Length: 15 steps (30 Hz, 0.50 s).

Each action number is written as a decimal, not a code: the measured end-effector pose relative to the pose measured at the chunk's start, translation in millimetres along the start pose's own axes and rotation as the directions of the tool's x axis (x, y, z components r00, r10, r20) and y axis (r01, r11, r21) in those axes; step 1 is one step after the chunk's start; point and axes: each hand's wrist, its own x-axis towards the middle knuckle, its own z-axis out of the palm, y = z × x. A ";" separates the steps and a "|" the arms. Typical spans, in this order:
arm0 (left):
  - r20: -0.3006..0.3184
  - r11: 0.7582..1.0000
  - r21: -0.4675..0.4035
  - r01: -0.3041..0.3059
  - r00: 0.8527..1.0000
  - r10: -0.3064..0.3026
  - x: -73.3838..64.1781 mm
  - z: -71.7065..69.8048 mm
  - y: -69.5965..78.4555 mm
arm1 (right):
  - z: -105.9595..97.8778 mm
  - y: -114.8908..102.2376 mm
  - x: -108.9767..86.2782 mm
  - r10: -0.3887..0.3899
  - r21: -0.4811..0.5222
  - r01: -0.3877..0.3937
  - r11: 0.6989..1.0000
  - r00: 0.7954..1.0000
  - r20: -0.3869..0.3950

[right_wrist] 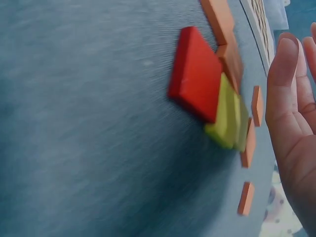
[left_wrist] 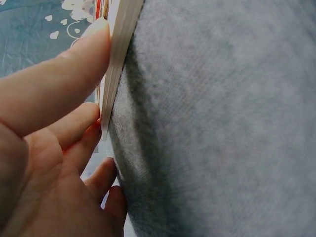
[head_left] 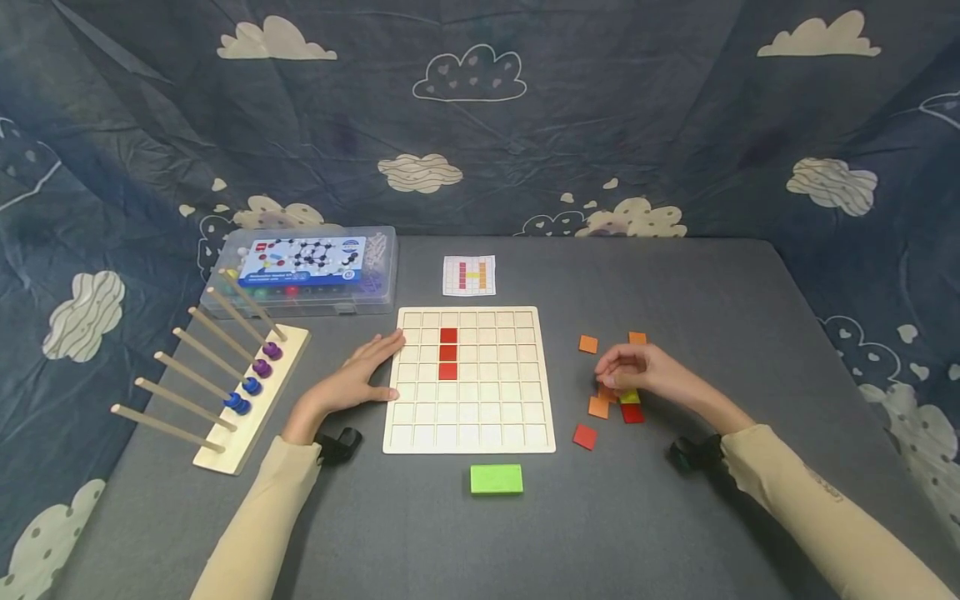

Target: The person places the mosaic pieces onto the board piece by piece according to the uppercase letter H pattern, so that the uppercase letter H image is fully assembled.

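Note:
My left hand [head_left: 348, 382] rests spread at the left edge of a pale wooden grid board [head_left: 487, 421], thumb and fingertips touching it; the left wrist view shows the thumb against the board's side. Three red tiles [head_left: 447, 352] sit in a column on the board. To its right, my right hand [head_left: 637, 367] hovers over loose tiles with fingers loosely bent, and I see nothing held. Around it lie orange tiles [head_left: 597, 407], a red tile [right_wrist: 197, 74] and yellow tiles [right_wrist: 228, 116]. Another red tile [head_left: 585, 437] lies nearer the board. The hand partly hides the pile in the head view.
A small pattern card [head_left: 469, 276] lies behind the board, and a green block [head_left: 497, 479] in front. At left stand a wooden peg rack [head_left: 255, 400] with blue and purple beads and a clear plastic box [head_left: 300, 271] with a molecule picture.

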 end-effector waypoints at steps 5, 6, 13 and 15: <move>-0.001 1.000 -0.005 0.001 1.000 -0.001 -0.1 0.0 0.8 | 1.1 9.0 -13.2 -0.056 0.039 0.055 0.998 0.998 0.021; -0.001 1.000 -0.005 0.001 1.000 -0.001 -0.1 0.0 1.0 | 2.7 10.3 -15.1 -0.071 0.046 0.069 0.997 0.997 0.031; -0.002 1.000 -0.004 0.005 1.000 -0.005 -0.1 -0.4 1.5 | 21.0 11.9 -20.8 -0.156 -0.011 0.159 0.987 0.981 0.115; -0.003 1.000 -0.002 0.004 1.000 -0.004 0.0 -0.4 1.3 | 27.4 10.1 -21.4 -0.148 -0.048 0.154 0.987 0.981 0.124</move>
